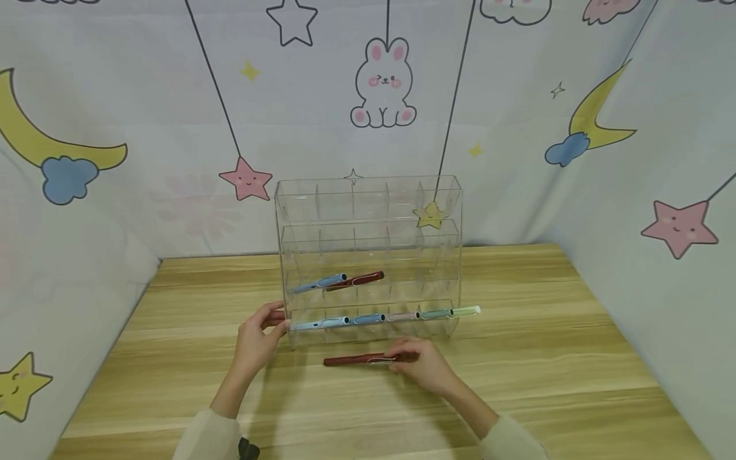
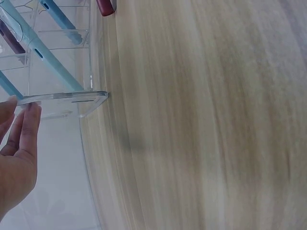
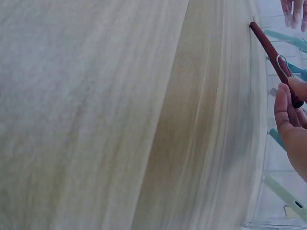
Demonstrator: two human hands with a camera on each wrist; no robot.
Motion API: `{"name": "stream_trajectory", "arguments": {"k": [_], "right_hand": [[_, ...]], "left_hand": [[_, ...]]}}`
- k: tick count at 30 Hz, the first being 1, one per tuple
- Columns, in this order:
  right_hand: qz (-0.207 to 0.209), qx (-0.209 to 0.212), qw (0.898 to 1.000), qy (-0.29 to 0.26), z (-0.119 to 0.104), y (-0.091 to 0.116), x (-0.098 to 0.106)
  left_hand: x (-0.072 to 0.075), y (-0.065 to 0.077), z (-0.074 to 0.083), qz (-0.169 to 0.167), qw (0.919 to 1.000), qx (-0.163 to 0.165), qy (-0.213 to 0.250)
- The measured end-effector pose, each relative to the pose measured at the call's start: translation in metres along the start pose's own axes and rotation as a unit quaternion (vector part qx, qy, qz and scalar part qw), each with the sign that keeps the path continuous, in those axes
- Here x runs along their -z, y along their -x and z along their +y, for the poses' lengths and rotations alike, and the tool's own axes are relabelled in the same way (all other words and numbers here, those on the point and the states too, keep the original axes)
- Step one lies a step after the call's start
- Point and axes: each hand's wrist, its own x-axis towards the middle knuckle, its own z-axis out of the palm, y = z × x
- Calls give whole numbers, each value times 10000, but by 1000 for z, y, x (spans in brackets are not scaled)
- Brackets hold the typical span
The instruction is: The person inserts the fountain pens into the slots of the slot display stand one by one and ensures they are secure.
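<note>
A clear acrylic pen rack [image 1: 368,249] with several tiers stands on the wooden table. My left hand [image 1: 260,335] holds its left side panel low down, thumb and fingertips at the edge; the left wrist view shows the fingertips against the clear panel [image 2: 64,97]. In front of the rack, my right hand [image 1: 422,364] pinches a dark red pen [image 1: 351,360] near its clip end, the other end pointing left. The right wrist view shows this pen [image 3: 271,50] between thumb and fingers, the thumb beside the clip.
Along the lowest tier lie a light blue pen [image 1: 316,324], a blue pen [image 1: 367,319], a pink pen [image 1: 402,316], a green pen [image 1: 437,314] and a pale green pen [image 1: 467,311]. Higher up lie another blue pen [image 1: 322,282] and dark red pen [image 1: 359,280]. A printed curtain [image 1: 500,191] hangs behind.
</note>
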Motion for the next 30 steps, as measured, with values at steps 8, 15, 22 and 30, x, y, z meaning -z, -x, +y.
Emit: {"name": "stream_trajectory", "arguments": {"k": [8,15,22,30], "right_hand": [[51,68,9999,108,-10,3,9],[4,124,9997,-227,-21,1,20],[-74,271,9977,-615,-35,-2,41],[711,795,9914,-753,-56,-10,76]], "left_hand": [[-1,-1,0,13,10000,-8,-72],[-3,-3,0,45,9999,-7,-96],[-5,-4,-1,78,9999,-43,-119],[-7,-6,-1,86,9999,19,-79]]}}
